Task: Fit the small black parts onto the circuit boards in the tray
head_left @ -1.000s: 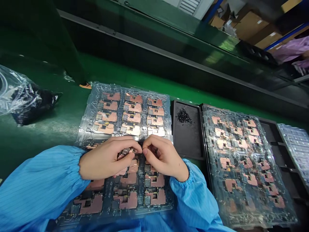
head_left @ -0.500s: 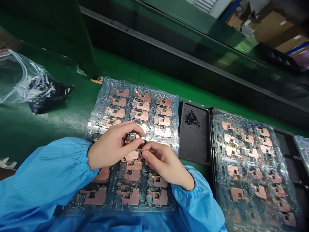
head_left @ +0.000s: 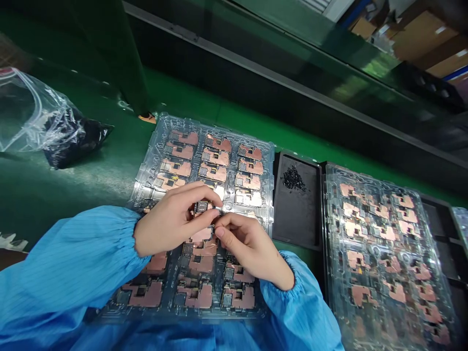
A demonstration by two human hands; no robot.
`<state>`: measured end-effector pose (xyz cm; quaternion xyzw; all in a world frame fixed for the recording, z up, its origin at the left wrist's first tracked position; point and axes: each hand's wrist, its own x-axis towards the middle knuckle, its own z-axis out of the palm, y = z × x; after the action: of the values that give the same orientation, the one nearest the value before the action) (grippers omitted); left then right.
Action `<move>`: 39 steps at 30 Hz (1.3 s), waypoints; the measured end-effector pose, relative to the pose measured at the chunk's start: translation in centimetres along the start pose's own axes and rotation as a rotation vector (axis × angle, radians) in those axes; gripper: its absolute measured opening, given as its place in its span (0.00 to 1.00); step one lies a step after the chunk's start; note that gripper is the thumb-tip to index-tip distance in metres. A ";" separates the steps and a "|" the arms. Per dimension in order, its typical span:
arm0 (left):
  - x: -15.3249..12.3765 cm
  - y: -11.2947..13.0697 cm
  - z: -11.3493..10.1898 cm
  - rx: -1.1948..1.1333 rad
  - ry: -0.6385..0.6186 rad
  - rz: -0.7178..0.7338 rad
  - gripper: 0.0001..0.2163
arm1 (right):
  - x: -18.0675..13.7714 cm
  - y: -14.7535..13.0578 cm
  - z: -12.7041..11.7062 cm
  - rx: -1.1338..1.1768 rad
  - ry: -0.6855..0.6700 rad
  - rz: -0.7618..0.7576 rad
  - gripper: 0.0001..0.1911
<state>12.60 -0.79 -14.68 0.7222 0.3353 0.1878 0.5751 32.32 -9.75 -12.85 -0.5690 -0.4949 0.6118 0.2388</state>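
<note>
Head view: a person's left hand point(head_left: 179, 219) pinches a circuit board point(head_left: 202, 207) between thumb and fingers, above the middle of a clear tray point(head_left: 269, 190). The board's metal block shows in the gap between thumb and index finger. The right hand point(head_left: 244, 239) is also above the tray's middle, its fingers curled and its thumb and index fingertips at or just beside the board's edge; whether they pinch a small piece cannot be told. More boards point(head_left: 215, 157), with copper-coloured faces, lie in three columns in the tray, some covered by the hands. Both blue sleeves point(head_left: 87, 253) reach across the tray's near part.

Just right of the tray is a black tray point(head_left: 296, 219) with a pile of small black pieces point(head_left: 293, 179) toward its far end. Further right of the clear tray stands another tray point(head_left: 382, 251) of boards. Left of the clear tray, a plastic bag point(head_left: 75, 136) with dark contents rests on the green surface point(head_left: 98, 187).
</note>
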 end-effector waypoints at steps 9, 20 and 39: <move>-0.2 -0.1 0.3 0.030 0.016 0.079 0.04 | 0.0 -0.5 0.6 -0.205 0.088 -0.084 0.08; -0.2 0.0 0.1 -0.055 0.012 0.035 0.05 | -0.2 -0.5 0.1 -0.074 0.042 -0.093 0.13; -0.2 0.0 0.1 -0.019 0.062 0.148 0.06 | -0.2 -0.4 0.3 0.091 0.065 -0.052 0.12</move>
<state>12.54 -1.01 -14.70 0.7333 0.2969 0.2555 0.5557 32.00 -9.82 -12.46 -0.5644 -0.4731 0.6083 0.2961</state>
